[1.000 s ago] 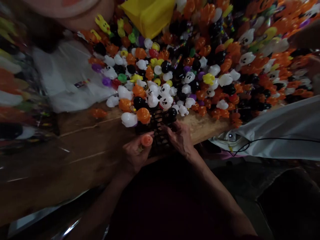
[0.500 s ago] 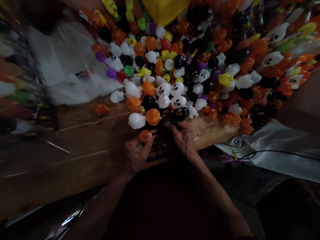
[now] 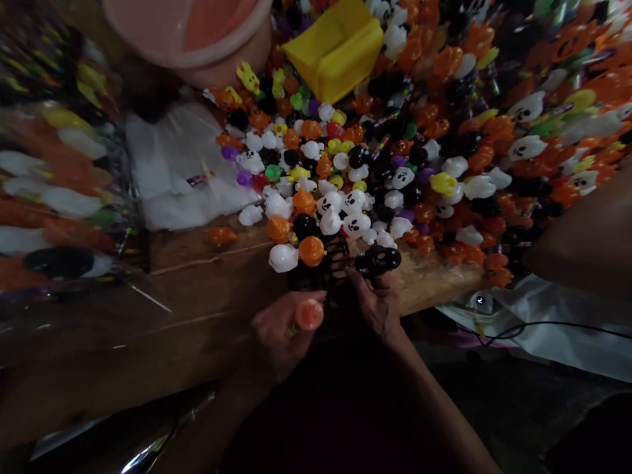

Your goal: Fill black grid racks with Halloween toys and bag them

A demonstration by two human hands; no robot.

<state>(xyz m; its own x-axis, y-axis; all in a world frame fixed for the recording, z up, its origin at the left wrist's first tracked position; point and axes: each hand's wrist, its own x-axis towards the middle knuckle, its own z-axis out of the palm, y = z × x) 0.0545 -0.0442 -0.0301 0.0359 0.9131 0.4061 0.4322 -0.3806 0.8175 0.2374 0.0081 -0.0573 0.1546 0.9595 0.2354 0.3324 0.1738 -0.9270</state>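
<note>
My left hand (image 3: 281, 329) is closed around a small thing with a rounded orange top (image 3: 309, 315); its lower part is hidden in my fingers. My right hand (image 3: 378, 299) grips a glossy black toy figure with a pale face (image 3: 379, 261), lying on its side. Between the hands is a dark grid rack (image 3: 338, 263). Just beyond it sit a white figure (image 3: 283, 258), an orange pumpkin figure (image 3: 311, 251) and several white skull-faced figures (image 3: 355, 224).
A large heap of orange, white and black toys (image 3: 474, 184) covers the right side. A yellow container (image 3: 340, 56), a pink tub (image 3: 197, 59) and a white plastic bag (image 3: 182, 164) stand behind. The wooden table edge (image 3: 207, 342) runs in front.
My view has shifted, bringing the pink tub into sight. Both hands have drawn back toward me from the figures, each still with its thing; the black figure has moved right, away from the cluster.
</note>
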